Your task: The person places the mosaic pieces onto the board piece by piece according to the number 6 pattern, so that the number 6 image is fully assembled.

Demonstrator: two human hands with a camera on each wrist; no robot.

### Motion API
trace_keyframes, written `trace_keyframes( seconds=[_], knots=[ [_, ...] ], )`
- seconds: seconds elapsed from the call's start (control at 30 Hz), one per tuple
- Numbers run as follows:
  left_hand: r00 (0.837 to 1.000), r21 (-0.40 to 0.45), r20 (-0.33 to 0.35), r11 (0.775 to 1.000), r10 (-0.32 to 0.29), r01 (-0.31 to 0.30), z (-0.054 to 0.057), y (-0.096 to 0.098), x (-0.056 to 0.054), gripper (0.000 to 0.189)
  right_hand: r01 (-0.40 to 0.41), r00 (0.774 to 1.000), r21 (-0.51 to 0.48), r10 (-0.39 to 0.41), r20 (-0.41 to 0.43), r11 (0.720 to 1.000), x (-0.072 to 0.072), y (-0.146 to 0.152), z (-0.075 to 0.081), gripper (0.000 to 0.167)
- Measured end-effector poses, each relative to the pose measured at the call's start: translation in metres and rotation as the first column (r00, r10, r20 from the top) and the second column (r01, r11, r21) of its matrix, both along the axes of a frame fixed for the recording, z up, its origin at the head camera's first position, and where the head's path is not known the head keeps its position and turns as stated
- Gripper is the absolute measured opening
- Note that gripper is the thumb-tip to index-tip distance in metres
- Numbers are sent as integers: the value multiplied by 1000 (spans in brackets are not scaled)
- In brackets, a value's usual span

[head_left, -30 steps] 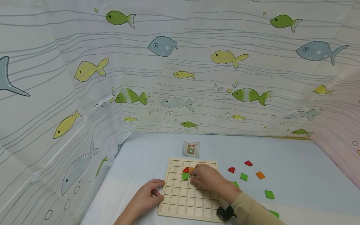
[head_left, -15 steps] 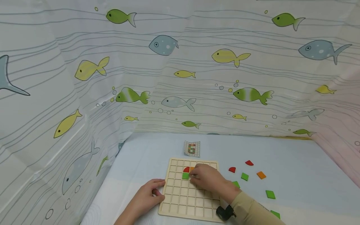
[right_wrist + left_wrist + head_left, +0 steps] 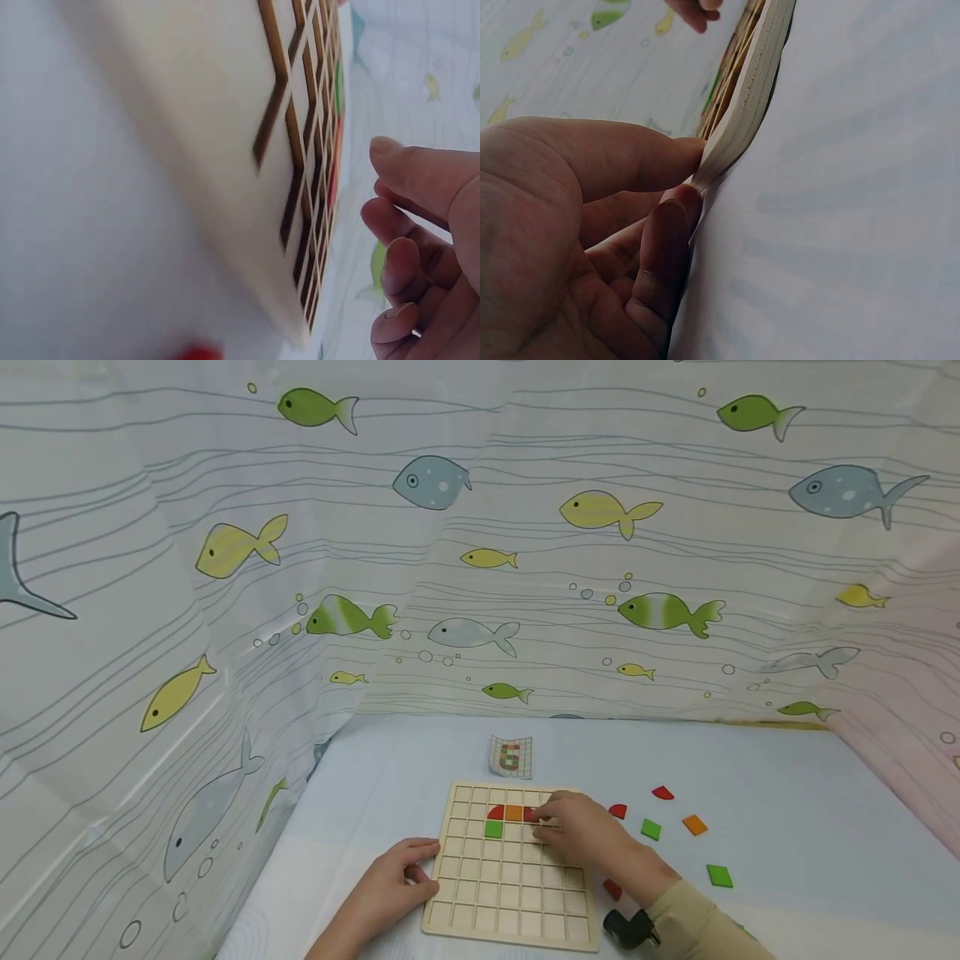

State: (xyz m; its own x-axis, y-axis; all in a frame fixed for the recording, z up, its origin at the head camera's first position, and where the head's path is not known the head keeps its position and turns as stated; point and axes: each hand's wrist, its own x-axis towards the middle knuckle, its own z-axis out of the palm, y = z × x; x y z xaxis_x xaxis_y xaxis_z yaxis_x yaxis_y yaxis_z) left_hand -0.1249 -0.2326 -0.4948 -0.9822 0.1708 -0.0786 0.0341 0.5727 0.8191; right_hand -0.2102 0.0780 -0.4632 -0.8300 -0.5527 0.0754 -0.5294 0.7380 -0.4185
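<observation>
A wooden grid board (image 3: 506, 877) lies on the table. Touching its left edge with fingertips and thumb is my left hand (image 3: 393, 881); the left wrist view shows these tips at the board's side (image 3: 742, 112). On the grid sit a red quarter-round tile (image 3: 496, 812), an orange square tile (image 3: 513, 812) and a green square tile (image 3: 492, 829). Another red tile (image 3: 528, 815) lies right of the orange one, partly covered by my right hand (image 3: 588, 831). In the right wrist view, the right hand (image 3: 427, 240) has thumb and fingers loosely bent, with nothing between them.
Behind the board lies a small pattern card (image 3: 510, 757). Loose tiles are scattered at the right, among them a green square (image 3: 719, 876), an orange square (image 3: 694, 824) and a red tile (image 3: 663, 792). A black device (image 3: 630, 930) sits at the right wrist. Fish-patterned sheeting (image 3: 465, 685) surrounds the table.
My right hand has shifted right, uncovering the orange tile and part of the red one beside it. A red tile by the board's right edge has come into view. The left hand stays put.
</observation>
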Motion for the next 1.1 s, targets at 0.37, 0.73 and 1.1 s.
trace_keyframes(
  seconds=[0.37, 0.73, 1.1],
  knots=[
    [1000, 6, 5, 1000, -4, 4, 3, 0, 1, 57, 164, 986, -42, -163, 21, 986, 8, 41, 3, 28],
    [1000, 12, 5, 1000, -12, 12, 5, 1, 1, 57, 264, 965, -100, -261, 42, 959, 15, 79, -4, 29],
    [1000, 8, 3, 1000, -2, 2, 5, 2, 2, 57, 316, 949, -103, -313, 42, 943, 15, 107, -8, 29]
  ],
)
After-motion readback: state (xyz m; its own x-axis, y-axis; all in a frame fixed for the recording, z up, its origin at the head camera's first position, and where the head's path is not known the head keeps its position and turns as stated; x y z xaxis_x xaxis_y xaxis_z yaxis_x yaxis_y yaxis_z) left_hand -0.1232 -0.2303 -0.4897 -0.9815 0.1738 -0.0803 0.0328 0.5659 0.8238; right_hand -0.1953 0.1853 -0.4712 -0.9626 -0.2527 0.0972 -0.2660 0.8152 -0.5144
